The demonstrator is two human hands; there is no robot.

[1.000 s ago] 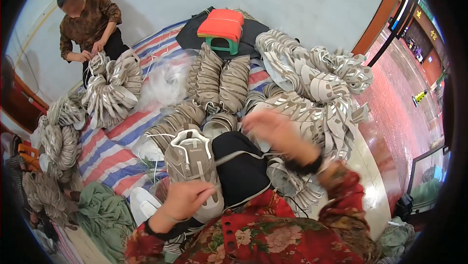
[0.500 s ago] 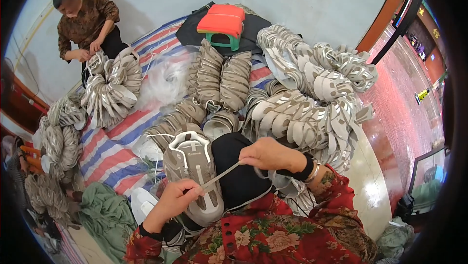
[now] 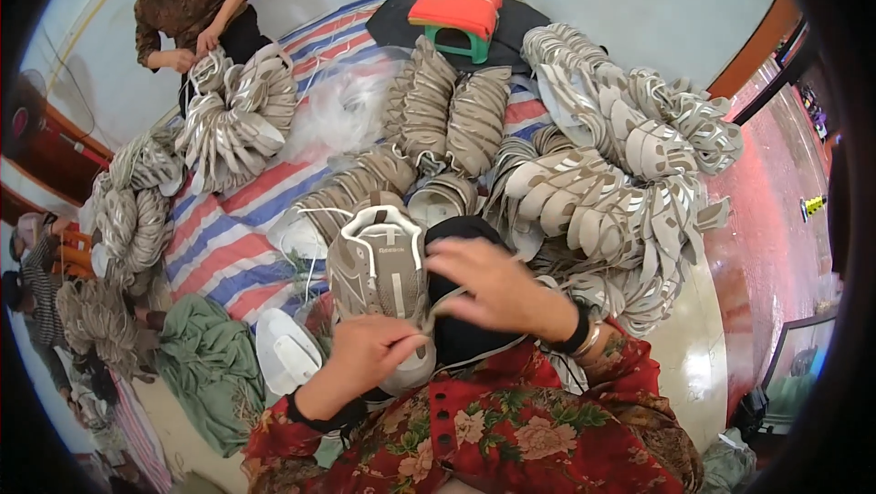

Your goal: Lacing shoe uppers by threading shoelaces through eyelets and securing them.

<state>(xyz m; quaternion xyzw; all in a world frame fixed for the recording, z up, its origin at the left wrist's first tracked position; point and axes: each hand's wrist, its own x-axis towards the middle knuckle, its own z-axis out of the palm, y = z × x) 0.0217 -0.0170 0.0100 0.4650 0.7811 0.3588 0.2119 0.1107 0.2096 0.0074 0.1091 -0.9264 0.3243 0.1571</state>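
A taupe and white sneaker upper [image 3: 363,261] lies on my lap with its collar pointing away from me. My left hand [image 3: 370,353] is closed over its lower part, thumb and forefinger pinching a flat taupe lace [image 3: 427,319]. Just right of the upper is my right hand [image 3: 488,289], its blurred fingers apart and its thumb close to the lace. Whether that thumb touches the lace I cannot tell. Under the right hand lies black cloth [image 3: 461,229]. A white sole-shaped piece [image 3: 287,353] sits left of my left wrist.
Strung bundles of shoe uppers [image 3: 584,188] surround me on a striped sheet [image 3: 214,248]. Clear plastic [image 3: 342,115] lies farther back. A green stool [image 3: 461,42] carries folded red cloth [image 3: 456,1]. Another person [image 3: 196,6] handles uppers at the far left. Green cloth [image 3: 205,371] lies at left.
The lace was stretched taut between both hands; now my right hand has come off its end with its fingers spread. My left hand has shifted slightly right. The whole view has tilted.
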